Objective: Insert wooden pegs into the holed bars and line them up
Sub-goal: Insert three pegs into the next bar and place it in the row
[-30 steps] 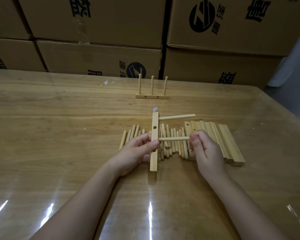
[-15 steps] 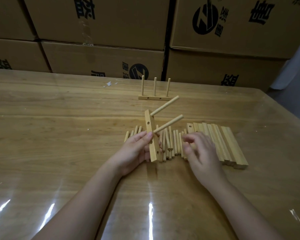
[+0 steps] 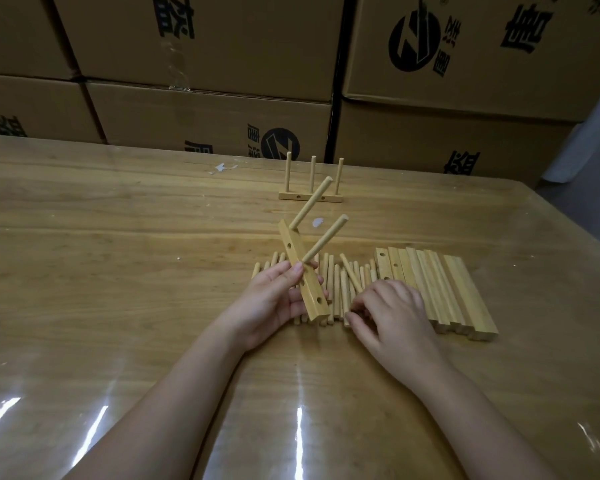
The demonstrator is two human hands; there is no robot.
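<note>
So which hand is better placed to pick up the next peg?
Right. The right hand lies on the loose pegs, fingertips among them, while the left hand is busy gripping the bar that holds two pegs.

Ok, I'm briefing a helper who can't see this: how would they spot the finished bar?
On the wooden table, look to the far side, just before the stacked cardboard boxes. The finished bar lies flat there alone, beyond the pile of loose pegs. Unlike the tilted bar held by the left hand, with two pegs, it carries three upright ones.
</note>
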